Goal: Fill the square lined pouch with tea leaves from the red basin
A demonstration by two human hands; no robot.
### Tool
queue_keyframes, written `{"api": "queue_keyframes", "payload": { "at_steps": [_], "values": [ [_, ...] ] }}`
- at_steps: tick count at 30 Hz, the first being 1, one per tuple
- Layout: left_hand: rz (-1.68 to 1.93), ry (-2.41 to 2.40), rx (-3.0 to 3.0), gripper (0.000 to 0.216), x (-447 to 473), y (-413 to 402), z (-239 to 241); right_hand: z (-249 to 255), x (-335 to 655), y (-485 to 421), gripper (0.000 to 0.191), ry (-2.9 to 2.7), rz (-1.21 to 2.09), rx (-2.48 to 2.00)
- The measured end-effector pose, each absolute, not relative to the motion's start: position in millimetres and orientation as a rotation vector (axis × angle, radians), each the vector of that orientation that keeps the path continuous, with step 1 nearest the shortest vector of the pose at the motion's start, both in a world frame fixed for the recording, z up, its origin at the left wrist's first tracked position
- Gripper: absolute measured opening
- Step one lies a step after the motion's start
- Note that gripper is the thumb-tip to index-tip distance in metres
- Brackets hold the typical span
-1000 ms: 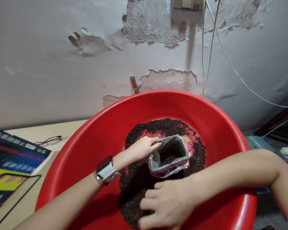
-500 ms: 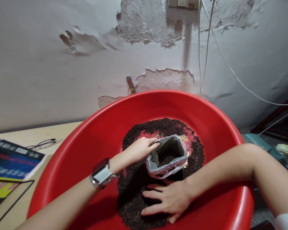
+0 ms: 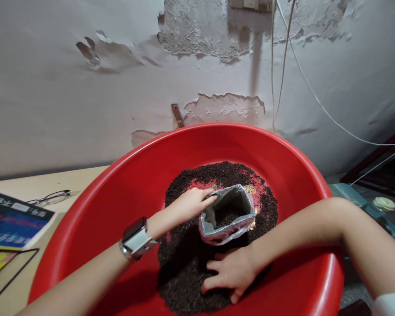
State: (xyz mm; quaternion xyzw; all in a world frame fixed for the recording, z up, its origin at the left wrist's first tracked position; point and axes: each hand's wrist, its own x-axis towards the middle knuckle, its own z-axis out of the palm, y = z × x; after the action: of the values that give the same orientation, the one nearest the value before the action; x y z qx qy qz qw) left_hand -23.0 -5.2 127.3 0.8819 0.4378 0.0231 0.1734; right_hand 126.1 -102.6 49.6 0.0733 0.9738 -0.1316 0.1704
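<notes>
My left hand [image 3: 193, 202] grips the upper left rim of a foil-lined bag [image 3: 228, 232]. The bag's mouth gapes upward, and some dark dried leaves lie inside it. Loose dark tea leaves [image 3: 181, 285] are spread over the bottom of a large red basin [image 3: 131, 193]. Just in front of the bag, my right hand [image 3: 233, 273] is palm down in the leaves, its fingers bent and closing round some of them. What lies under that palm is hidden.
On the pale table [image 3: 69, 180] at left are eyeglasses [image 3: 51, 196] and a printed dark sheet [image 3: 16, 221]. Behind the basin rises a peeling wall [image 3: 102, 101] with hanging cables [image 3: 279, 79]. A round pale lid [image 3: 384, 203] is at right.
The fingers of my right hand have drawn in from a spread position, raking through the leaves. My left hand keeps its grip on the bag. The view has shifted slightly.
</notes>
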Motion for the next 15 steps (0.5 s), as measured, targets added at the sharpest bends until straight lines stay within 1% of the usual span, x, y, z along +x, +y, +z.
{"api": "queue_keyframes", "payload": {
  "at_steps": [4,9,12,15],
  "values": [
    [0.057,1.24,2.505,0.042,-23.0,-5.1,126.9,49.4,124.8,-102.8,0.062,2.599,-0.462,0.347],
    [0.047,1.231,2.501,0.042,-22.3,-5.9,129.2,51.4,122.1,-99.3,0.054,2.562,-0.461,0.299],
    [0.057,1.217,2.481,0.041,-22.2,-6.8,130.4,66.9,119.1,-98.6,0.048,2.643,-0.43,0.283],
    [0.077,1.207,2.471,0.04,-22.7,-7.2,130.4,92.7,117.0,-100.3,0.044,2.828,-0.436,0.306]
  ]
}}
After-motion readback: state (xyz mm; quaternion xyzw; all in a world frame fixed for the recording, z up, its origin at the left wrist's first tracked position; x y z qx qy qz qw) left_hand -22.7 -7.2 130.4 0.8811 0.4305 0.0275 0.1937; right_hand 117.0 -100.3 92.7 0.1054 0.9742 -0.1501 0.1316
